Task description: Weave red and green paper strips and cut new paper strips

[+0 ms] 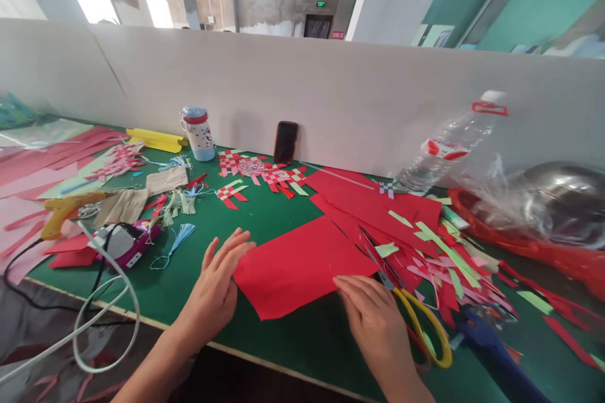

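Note:
A sheet of red paper (293, 264) lies at an angle in front of me, its left side slightly raised off the green tabletop. My left hand (220, 277) is beside the sheet's left edge, fingers stretched and thumb apart; whether it touches the paper is hard to tell. At the near right edge, the fingers of my right hand (373, 308) are together and pinch the sheet, with the thumb partly below it. Close to that hand lie yellow-handled scissors (425, 327), their blades pointing away over the paper pile. More red sheets (378, 201) are behind.
Paper strips (463, 277) and a dark blue tool (496, 346) lie right. Woven paper pieces (265, 170), a phone (286, 141) and a cup (198, 135) stand or lie at the back. A yellow glue gun (66, 211), cables and tassels (182, 236) are left; a bottle (444, 145) leans back right.

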`<state>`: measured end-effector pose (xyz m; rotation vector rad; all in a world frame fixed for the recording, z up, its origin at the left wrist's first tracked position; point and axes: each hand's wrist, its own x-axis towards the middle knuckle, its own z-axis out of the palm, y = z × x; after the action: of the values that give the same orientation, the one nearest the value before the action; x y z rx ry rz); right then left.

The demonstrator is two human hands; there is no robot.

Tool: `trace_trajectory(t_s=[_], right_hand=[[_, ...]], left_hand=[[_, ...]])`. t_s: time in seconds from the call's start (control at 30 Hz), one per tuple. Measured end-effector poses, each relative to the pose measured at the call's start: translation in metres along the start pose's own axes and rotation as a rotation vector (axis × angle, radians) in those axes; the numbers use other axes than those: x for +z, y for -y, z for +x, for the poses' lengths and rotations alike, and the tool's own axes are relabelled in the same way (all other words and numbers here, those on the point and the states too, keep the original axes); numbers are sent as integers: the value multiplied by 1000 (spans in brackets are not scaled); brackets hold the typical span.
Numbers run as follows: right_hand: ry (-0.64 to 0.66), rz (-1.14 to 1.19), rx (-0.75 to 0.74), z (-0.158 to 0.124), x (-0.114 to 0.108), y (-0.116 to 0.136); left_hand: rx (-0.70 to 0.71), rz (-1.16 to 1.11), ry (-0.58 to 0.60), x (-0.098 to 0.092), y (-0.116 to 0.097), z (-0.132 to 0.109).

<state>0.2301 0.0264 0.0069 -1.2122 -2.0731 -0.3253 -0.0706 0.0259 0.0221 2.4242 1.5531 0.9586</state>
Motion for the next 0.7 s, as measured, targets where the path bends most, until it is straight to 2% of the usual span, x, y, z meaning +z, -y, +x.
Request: trace_trajectory(t_s=[0.07,0.2,0.27,0.33,0.5,0.7], right_hand=[[-30,28,7,1,-4,0],[-45,90,31,0,-11,1],[-29,111,45,-2,-13,1],[-10,112,52,-5,-14,-1],[-4,49,83,-13,-17,-13],[-23,-68,189,-24,-30,-31]], left_hand=[[9,30,37,-4,-2,4],[141,91,185,-5,-3,2],[194,110,212,-2,0,0],[230,101,173,4,4,-3],[257,16,-53,17,9,-12],[252,46,-107,20,9,-23]])
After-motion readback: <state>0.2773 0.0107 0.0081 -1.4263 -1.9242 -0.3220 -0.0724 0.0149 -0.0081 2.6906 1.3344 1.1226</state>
